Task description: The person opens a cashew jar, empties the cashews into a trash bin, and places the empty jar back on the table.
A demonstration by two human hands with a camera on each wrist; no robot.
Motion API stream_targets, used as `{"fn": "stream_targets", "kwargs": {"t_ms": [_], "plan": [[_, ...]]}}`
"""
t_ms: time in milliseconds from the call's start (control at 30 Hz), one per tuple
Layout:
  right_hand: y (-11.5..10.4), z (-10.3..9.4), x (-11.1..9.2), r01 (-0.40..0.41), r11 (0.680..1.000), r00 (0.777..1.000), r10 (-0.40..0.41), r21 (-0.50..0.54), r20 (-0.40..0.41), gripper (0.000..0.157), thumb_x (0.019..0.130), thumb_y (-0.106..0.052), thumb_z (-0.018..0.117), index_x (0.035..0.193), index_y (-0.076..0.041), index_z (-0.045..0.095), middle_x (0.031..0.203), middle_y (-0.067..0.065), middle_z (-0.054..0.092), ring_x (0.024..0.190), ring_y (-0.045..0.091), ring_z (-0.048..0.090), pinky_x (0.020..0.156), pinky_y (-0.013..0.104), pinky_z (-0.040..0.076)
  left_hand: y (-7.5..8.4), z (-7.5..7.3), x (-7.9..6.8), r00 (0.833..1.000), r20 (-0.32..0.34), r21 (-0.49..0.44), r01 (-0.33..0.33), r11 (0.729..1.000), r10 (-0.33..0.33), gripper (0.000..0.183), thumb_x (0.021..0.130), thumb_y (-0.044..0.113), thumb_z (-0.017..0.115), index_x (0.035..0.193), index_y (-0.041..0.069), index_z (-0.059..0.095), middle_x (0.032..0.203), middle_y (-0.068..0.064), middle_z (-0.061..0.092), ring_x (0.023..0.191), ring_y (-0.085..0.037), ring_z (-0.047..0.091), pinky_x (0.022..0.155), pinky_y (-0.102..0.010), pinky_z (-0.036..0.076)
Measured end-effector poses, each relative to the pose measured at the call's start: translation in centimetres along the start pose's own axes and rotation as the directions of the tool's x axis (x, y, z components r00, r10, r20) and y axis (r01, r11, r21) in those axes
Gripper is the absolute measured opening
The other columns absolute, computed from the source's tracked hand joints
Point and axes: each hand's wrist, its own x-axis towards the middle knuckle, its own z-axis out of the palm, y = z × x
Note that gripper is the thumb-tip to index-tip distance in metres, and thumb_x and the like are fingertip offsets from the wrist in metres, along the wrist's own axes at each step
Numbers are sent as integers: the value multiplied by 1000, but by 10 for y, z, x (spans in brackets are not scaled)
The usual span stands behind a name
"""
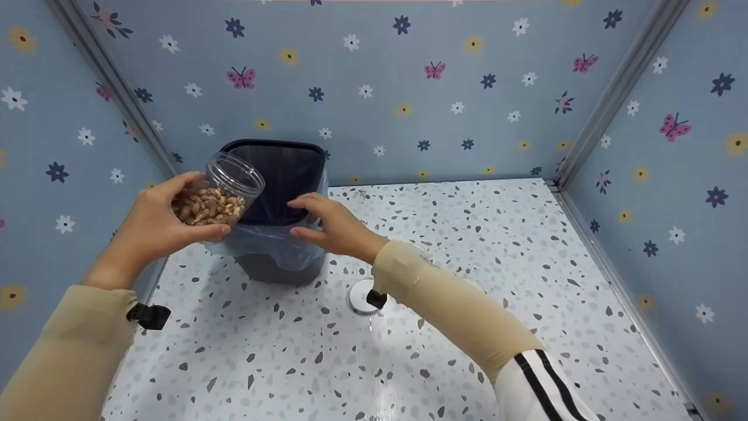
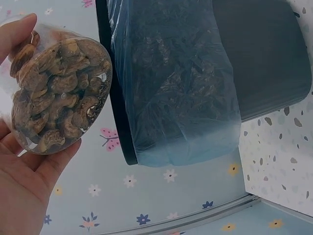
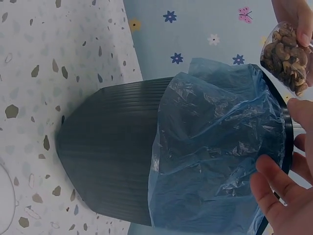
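My left hand (image 1: 155,219) grips a clear plastic jar (image 1: 234,175) round its body, thumb on one side and fingers on the other. Brown-skinned cashews (image 1: 210,206) fill its lower part. The jar leans to the right, its uncapped mouth overlapping the left rim of a dark trash bin (image 1: 274,142) in the head view. A thin blue bag (image 2: 181,93) lines the bin and hangs over its outside. By the bin's front right rim is my right hand (image 1: 336,225), thumb and fingers apart and holding nothing; its fingertips (image 3: 266,166) overlap the bag in the right wrist view.
A round white lid (image 1: 363,297) lies on the speckled white surface (image 1: 304,362) in front of the bin, partly behind the right wrist. Clear round edges (image 1: 419,251) show behind the right forearm. Flowered blue walls (image 1: 380,88) stand at the back and both sides.
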Motion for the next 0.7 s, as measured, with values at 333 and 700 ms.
{"fn": "stream_targets", "kwargs": {"t_ms": [333,700], "plan": [[1,10,10,-2,996,997,8,88,-71,27,105,-10,72,127,5,73,125,20,70,108,29,69,95,22,53,6,-5,5,1000,8,-2,17,1000,-17,103,76,36,102,160,5,51,143,-23,66,116,-30,58,87,-14,41],[2,15,12,-46,981,993,66,190,-97,17,103,-8,73,113,5,76,116,20,68,94,12,60,88,17,51,8,-8,12,1000,17,4,7,1000,-7,101,77,35,101,159,4,51,141,-24,66,112,-31,60,82,-10,40]]}}
